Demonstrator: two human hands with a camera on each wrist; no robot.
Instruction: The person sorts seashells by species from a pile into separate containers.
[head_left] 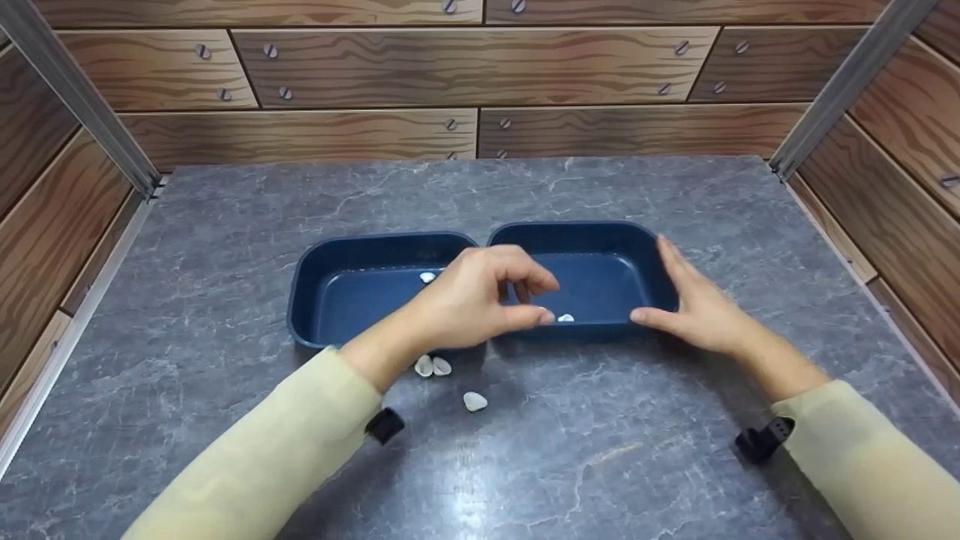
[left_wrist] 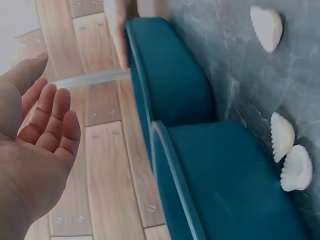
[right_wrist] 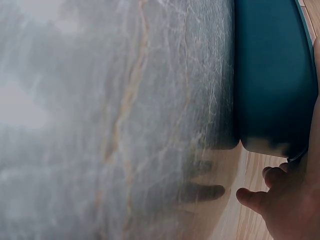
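Two dark blue rectangular bins stand side by side, the left bin point(head_left: 311, 289) and the right bin point(head_left: 577, 228). Over their inner ends hovers my left hand point(head_left: 480, 296), fingers loosely bent; the left wrist view shows its palm with nothing held. A small white seashell point(head_left: 566, 318) shows in the right bin, near its front wall, just beside my left thumb. Another seashell point(head_left: 427, 277) is in the left bin, close to my wrist. My right hand point(head_left: 705, 311) rests against the right bin's outer end, its fingers along the side and its thumb at the front corner.
On the grey marbled table point(head_left: 600, 450), in front of the bins, lie two seashells point(head_left: 442, 367) side by side and a single seashell point(head_left: 475, 402) nearer me. Wood-patterned panels point(head_left: 472, 67) enclose the back and sides.
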